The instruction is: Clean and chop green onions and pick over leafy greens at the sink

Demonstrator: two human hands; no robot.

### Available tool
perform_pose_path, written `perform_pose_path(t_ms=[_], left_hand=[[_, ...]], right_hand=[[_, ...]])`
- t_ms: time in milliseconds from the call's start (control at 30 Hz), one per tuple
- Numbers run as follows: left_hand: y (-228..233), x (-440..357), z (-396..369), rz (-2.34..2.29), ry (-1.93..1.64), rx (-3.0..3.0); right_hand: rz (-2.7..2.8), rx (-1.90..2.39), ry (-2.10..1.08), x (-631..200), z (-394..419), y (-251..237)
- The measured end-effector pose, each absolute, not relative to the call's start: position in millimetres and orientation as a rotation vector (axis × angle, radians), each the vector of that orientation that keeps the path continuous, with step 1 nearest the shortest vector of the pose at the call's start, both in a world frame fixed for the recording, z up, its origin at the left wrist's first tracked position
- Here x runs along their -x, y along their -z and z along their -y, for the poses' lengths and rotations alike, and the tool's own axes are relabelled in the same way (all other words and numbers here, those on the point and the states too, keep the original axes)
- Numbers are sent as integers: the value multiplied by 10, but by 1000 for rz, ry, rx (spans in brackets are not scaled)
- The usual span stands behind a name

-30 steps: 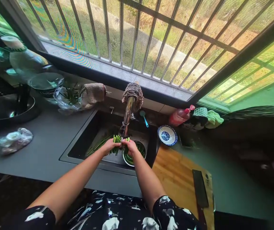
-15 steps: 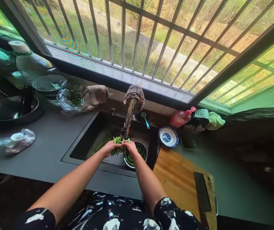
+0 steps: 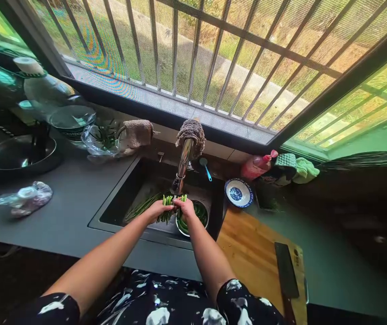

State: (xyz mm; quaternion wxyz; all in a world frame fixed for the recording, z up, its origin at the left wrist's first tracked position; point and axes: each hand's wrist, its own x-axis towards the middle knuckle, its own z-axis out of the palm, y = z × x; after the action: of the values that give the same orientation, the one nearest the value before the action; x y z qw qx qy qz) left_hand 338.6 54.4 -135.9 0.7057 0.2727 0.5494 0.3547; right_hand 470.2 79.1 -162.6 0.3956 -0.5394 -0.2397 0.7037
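Observation:
Over the sink (image 3: 103,215), my left hand (image 3: 156,211) is closed around a bunch of long green vegetable stalks (image 3: 167,201), their pale cut ends pointing up. Their long tails seem to trail into the left of the basin. My right hand (image 3: 186,208) is pinched around the tips of a few stalks right beside it, the two hands nearly touching. The faucet (image 3: 184,164), wrapped in a cloth, ends just above both hands. Below my right wrist sits a bowl (image 3: 183,232) with dark green vegetables in it, partly hidden by my forearm.
Right of the sink lie a wooden cutting board (image 3: 244,243) with a cleaver (image 3: 286,271), and a blue-and-white dish (image 3: 244,194). A small blue-handled brush (image 3: 207,171) rests behind the basin. Left are a pan (image 3: 20,155), a tied plastic bag (image 3: 33,198) and a bag of greens (image 3: 103,137).
My hands stay under the faucet with the stalks and have shifted only very slightly. The right hand has turned a little, with its fingers closer to the stalk ends. The whole view has moved slightly.

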Motion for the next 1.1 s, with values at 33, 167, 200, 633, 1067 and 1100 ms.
perform_pose_path(t_ms=[33,167,200,633,1067,1100], left_hand=[[1357,-3389,-538,-1237,-777,-587],[1360,-3409,-541,-1286,-815,-508],[1356,-3412,-544,-1278,-829,-507],[1277,-3378,-550,-1170,-700,-560],[1251,-3404,-572,-1169,-727,-544],[1258,-3403,-570,-1210,-732,-546]], right_hand=[[650,1373,-1770,-4708,-799,1620],[730,1387,-1750,-4723,-801,1602],[704,1372,-1781,-4722,-798,1602],[258,1244,-1964,-4641,-807,1614],[219,1282,-1972,-4636,-794,1648],[223,1276,-1986,-4636,-791,1645]])
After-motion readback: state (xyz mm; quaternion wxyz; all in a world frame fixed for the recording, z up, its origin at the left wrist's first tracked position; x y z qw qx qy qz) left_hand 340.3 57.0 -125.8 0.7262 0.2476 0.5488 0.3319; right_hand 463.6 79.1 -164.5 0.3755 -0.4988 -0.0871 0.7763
